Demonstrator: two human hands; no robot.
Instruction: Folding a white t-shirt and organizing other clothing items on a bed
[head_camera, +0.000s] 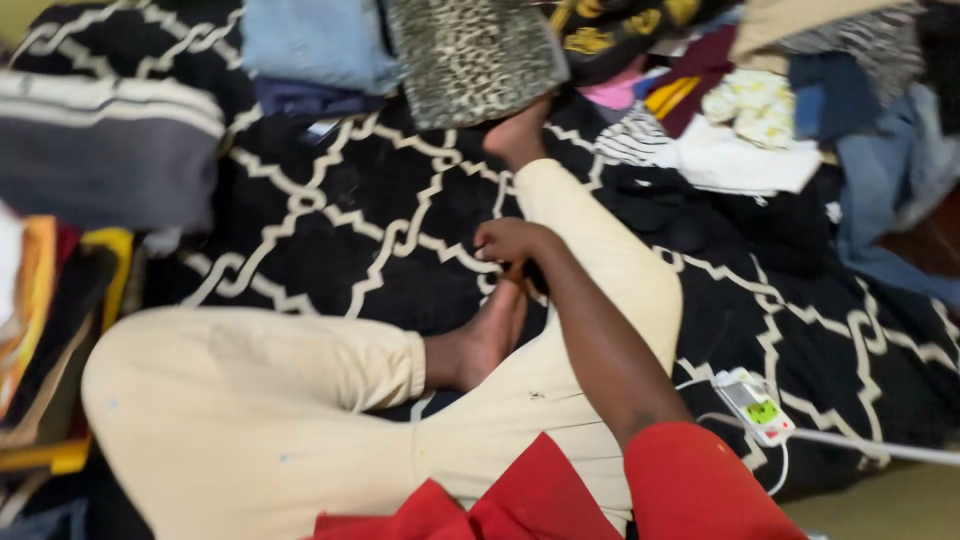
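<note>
At the far left a folded grey striped garment (105, 150) lies on the black blanket with white lattice lines (370, 210). Your cream trousers (280, 410) fill the foreground, legs crossed, one bare foot (480, 340) tucked under. Your right hand (510, 242) rests curled just above that foot, against the trouser leg; I cannot tell whether it grasps anything. Your left hand is out of sight. Further right, a small white device (757, 405) lies on the blanket, below a clothes pile (760, 110).

Right hand (510, 240) rests curled on cream trouser leg (590, 250), just above bare foot (490, 335). Black blanket with white lattice pattern (350, 210) beneath. Small white device with green label (757, 405) lies nearby.
</note>
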